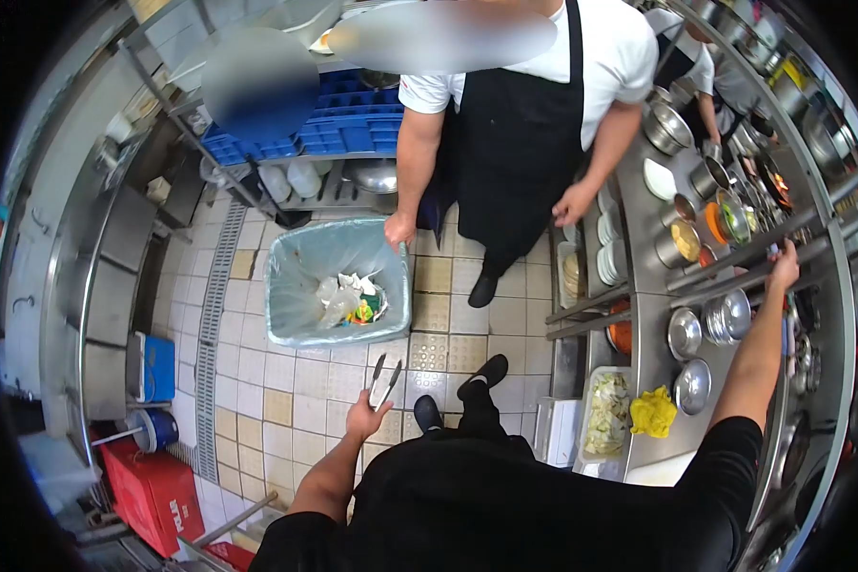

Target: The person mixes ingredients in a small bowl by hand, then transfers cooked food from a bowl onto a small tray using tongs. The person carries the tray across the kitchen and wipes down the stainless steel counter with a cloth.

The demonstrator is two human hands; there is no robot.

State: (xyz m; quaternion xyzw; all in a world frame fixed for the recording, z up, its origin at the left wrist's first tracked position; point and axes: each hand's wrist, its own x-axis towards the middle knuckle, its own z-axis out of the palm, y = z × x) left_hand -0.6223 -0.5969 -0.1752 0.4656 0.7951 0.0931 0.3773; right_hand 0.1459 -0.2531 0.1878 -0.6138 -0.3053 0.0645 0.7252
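My left hand is closed around metal tongs. The tongs' two dark-tipped arms stand apart with nothing between them, pointing at the lined trash bin. Inside the bin lie crumpled papers and wrappers. At the far right my right arm is stretched out, and my right hand is closed on the shelf rail above the steel counter. Below that arm are metal bowls, a yellow cloth and a tub of chopped pale leaves.
Facing me, a person in a black apron has one hand on the bin's rim. Pots and pans fill the right-hand shelf. Blue crates stand behind. A floor drain runs along the left, near a red crate.
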